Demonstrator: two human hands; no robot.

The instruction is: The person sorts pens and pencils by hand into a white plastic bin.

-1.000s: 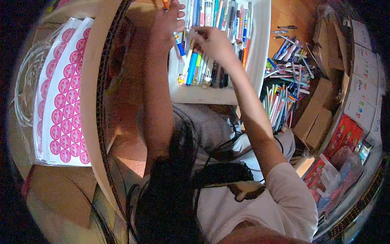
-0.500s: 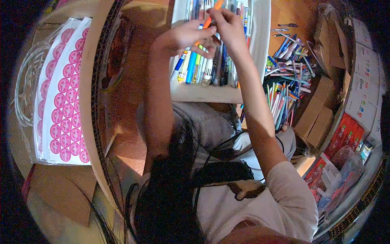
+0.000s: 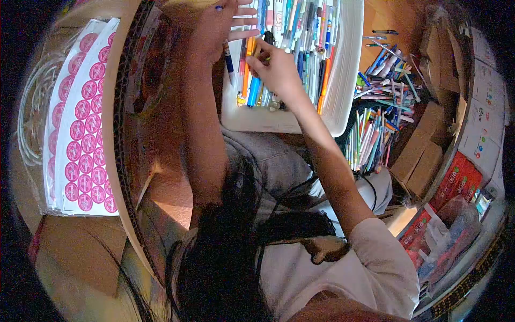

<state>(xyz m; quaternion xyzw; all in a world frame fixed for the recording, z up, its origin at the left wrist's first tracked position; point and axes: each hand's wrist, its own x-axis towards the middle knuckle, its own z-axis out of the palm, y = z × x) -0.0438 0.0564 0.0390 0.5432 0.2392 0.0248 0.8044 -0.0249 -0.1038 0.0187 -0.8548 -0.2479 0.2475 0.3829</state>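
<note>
A white tray (image 3: 263, 122) holds several rows of pens and markers lying side by side. My left hand (image 3: 230, 24) is over the tray's left side with its fingers spread, and nothing shows in it. My right hand (image 3: 273, 67) reaches into the tray, thumb and index finger around an orange pen (image 3: 245, 78) near the left wall. Beside that pen lies a blue marker (image 3: 254, 92). A dark blue pen (image 3: 229, 64) leans at the tray's left edge. Along the right side lies a long orange pen (image 3: 324, 86).
Loose pens (image 3: 386, 80) lie heaped right of the tray, with another bundle (image 3: 370, 139) nearer my knee. Cardboard (image 3: 418, 155) and red boxes (image 3: 456, 182) stand at the right. Sheets of pink round stickers (image 3: 83, 139) lie at the left, beyond a curved cardboard edge (image 3: 115, 107).
My hands have moved apart, the left one up and left with fingers opened. My right hand has come down into the tray with the orange pen. The tray's view has shifted slightly.
</note>
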